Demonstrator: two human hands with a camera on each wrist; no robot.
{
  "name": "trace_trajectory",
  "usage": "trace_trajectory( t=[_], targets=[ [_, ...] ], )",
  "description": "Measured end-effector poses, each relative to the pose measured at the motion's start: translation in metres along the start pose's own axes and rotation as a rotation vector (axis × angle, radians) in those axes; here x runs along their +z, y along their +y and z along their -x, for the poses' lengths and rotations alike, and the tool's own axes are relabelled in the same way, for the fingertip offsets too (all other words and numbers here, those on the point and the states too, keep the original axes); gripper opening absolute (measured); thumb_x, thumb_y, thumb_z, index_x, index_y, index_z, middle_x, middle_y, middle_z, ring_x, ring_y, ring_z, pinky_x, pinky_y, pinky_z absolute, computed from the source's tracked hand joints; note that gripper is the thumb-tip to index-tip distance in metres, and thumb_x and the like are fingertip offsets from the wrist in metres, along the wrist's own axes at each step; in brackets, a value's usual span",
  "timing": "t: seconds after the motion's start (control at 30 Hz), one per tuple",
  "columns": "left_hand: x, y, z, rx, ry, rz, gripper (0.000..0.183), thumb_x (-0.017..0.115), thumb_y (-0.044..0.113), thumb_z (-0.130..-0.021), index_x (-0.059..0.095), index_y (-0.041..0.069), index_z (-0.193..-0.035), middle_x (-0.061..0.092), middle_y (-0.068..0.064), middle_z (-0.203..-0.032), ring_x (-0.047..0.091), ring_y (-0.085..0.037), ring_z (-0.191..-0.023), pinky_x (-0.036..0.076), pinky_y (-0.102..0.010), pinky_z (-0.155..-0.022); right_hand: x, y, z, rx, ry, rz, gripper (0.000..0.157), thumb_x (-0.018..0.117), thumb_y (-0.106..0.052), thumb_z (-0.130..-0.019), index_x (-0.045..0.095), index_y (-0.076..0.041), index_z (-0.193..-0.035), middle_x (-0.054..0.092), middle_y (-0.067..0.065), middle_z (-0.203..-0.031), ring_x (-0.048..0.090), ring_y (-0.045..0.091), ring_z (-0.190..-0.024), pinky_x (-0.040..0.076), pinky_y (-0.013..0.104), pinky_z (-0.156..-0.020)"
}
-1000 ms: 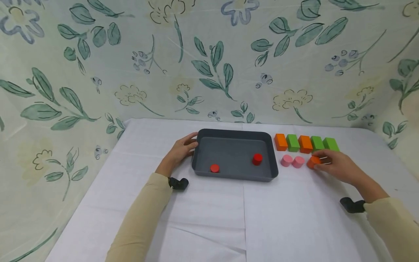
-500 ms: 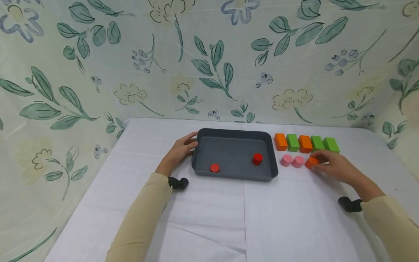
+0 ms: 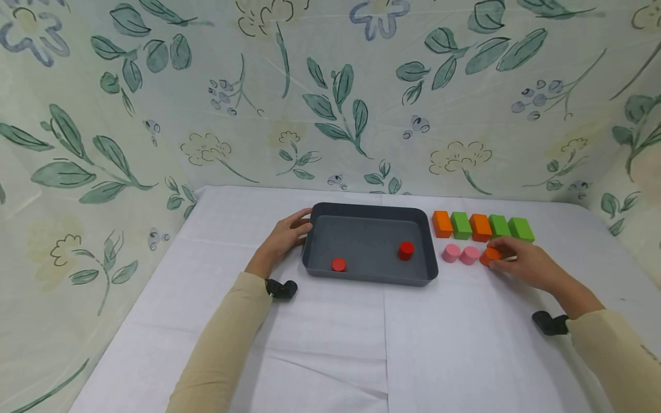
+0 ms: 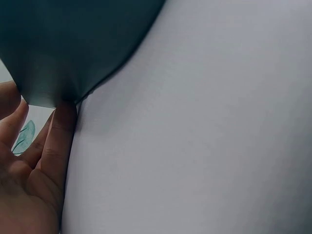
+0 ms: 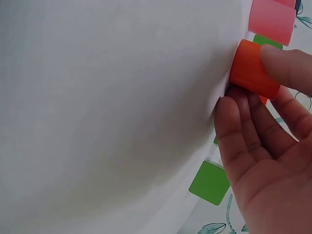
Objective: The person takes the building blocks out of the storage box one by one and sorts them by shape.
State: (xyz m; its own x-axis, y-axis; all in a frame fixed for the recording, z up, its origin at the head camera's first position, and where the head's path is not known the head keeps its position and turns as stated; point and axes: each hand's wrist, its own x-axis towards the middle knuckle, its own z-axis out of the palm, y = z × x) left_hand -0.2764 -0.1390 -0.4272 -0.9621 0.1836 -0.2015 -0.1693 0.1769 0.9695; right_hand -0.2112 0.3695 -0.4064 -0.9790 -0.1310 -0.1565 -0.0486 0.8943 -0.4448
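In the head view my left hand touches the left outer wall of a dark grey tray with extended fingertips. The left wrist view has those fingers against the tray's side. My right hand pinches an orange cylinder block between thumb and fingers. Up close, the thumb presses on the orange cylinder's curved side, low over the cloth. Just left of it stand two pink cylinders. Inside the tray are two red cylinders, one at the right and one near the front wall.
Behind the pink cylinders runs a row of rectangular blocks, orange and green mixed. A white cloth with creases covers the table. A leaf-patterned curtain hangs behind it. Black wrist straps sit at both cuffs.
My right hand has slid the orange cylinder slightly left, closer to the pink ones. The left hand and the tray stay in place.
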Motion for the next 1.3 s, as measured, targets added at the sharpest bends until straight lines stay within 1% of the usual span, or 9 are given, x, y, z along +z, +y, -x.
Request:
trace_trajectory(
  t=[0.17, 0.3, 0.43, 0.53, 0.73, 0.9, 1.07, 1.2, 1.3],
  targets=[
    [0.000, 0.000, -0.001, 0.000, 0.003, -0.015, 0.054, 0.057, 0.017, -0.100, 0.042, 0.027, -0.151, 0.042, -0.014, -0.156, 0.046, -0.030, -0.142, 0.043, -0.046, -0.117, -0.004, -0.004, 0.003, -0.023, 0.004, 0.034, 0.053, 0.069, -0.014, -0.091, 0.047, 0.006, -0.135, 0.057, 0.032, -0.124, 0.055, 0.048, -0.111, 0.056, 0.058, -0.093],
    [-0.001, -0.001, -0.002, -0.007, 0.004, -0.003, 0.055, 0.059, 0.016, -0.100, 0.042, 0.027, -0.151, 0.043, -0.014, -0.155, 0.047, -0.030, -0.141, 0.043, -0.046, -0.116, -0.016, -0.012, 0.010, -0.060, 0.030, 0.094, 0.059, 0.072, -0.015, -0.088, 0.046, 0.008, -0.136, 0.057, 0.033, -0.124, 0.054, 0.048, -0.111, 0.055, 0.060, -0.091],
    [-0.001, 0.000, -0.002, -0.011, 0.018, 0.004, 0.055, 0.059, 0.016, -0.099, 0.043, 0.027, -0.151, 0.043, -0.014, -0.154, 0.047, -0.030, -0.141, 0.044, -0.046, -0.116, -0.032, -0.020, 0.017, -0.119, 0.115, 0.139, 0.053, 0.072, -0.012, -0.087, 0.052, 0.008, -0.132, 0.058, 0.032, -0.123, 0.054, 0.048, -0.111, 0.052, 0.065, -0.092],
    [-0.001, 0.001, -0.002, -0.011, 0.020, -0.011, 0.055, 0.059, 0.017, -0.099, 0.042, 0.028, -0.151, 0.042, -0.014, -0.155, 0.046, -0.030, -0.141, 0.044, -0.046, -0.116, -0.040, -0.026, 0.021, -0.152, 0.166, 0.151, 0.048, 0.071, -0.010, -0.088, 0.055, 0.006, -0.130, 0.059, 0.031, -0.123, 0.056, 0.047, -0.110, 0.052, 0.065, -0.092],
    [0.000, 0.002, 0.000, -0.019, 0.012, -0.016, 0.055, 0.058, 0.017, -0.100, 0.042, 0.029, -0.151, 0.042, -0.013, -0.156, 0.046, -0.029, -0.142, 0.043, -0.045, -0.117, -0.050, -0.051, 0.022, -0.210, 0.209, 0.141, 0.042, 0.070, -0.010, -0.089, 0.059, 0.004, -0.128, 0.062, 0.027, -0.124, 0.058, 0.043, -0.109, 0.054, 0.063, -0.090],
    [-0.001, 0.001, 0.000, -0.018, 0.006, -0.001, 0.055, 0.058, 0.016, -0.100, 0.042, 0.028, -0.151, 0.041, -0.013, -0.156, 0.046, -0.029, -0.142, 0.044, -0.045, -0.116, -0.055, -0.084, 0.016, -0.245, 0.164, 0.141, 0.040, 0.070, -0.011, -0.090, 0.061, 0.001, -0.127, 0.064, 0.023, -0.123, 0.060, 0.039, -0.111, 0.055, 0.060, -0.092],
    [-0.001, 0.001, -0.001, -0.013, 0.007, -0.003, 0.055, 0.058, 0.016, -0.100, 0.042, 0.027, -0.151, 0.041, -0.013, -0.156, 0.046, -0.030, -0.142, 0.044, -0.045, -0.116, -0.057, -0.114, 0.011, -0.278, 0.081, 0.117, 0.038, 0.068, -0.012, -0.091, 0.061, -0.001, -0.127, 0.065, 0.020, -0.121, 0.061, 0.036, -0.110, 0.057, 0.057, -0.092],
    [0.000, 0.001, -0.001, -0.016, 0.002, 0.007, 0.055, 0.058, 0.016, -0.100, 0.042, 0.026, -0.151, 0.041, -0.014, -0.156, 0.046, -0.030, -0.142, 0.044, -0.046, -0.116, -0.054, -0.133, 0.006, -0.322, 0.041, 0.111, 0.036, 0.068, -0.009, -0.090, 0.063, -0.002, -0.125, 0.067, 0.016, -0.118, 0.063, 0.032, -0.107, 0.059, 0.054, -0.091],
    [-0.001, 0.001, -0.001, -0.017, 0.003, 0.018, 0.055, 0.058, 0.016, -0.100, 0.042, 0.026, -0.151, 0.042, -0.014, -0.156, 0.046, -0.030, -0.142, 0.044, -0.046, -0.116, -0.046, -0.144, 0.000, -0.365, 0.020, 0.110, 0.035, 0.067, -0.007, -0.089, 0.065, -0.003, -0.124, 0.069, 0.014, -0.117, 0.064, 0.030, -0.106, 0.059, 0.052, -0.091]
  ],
)
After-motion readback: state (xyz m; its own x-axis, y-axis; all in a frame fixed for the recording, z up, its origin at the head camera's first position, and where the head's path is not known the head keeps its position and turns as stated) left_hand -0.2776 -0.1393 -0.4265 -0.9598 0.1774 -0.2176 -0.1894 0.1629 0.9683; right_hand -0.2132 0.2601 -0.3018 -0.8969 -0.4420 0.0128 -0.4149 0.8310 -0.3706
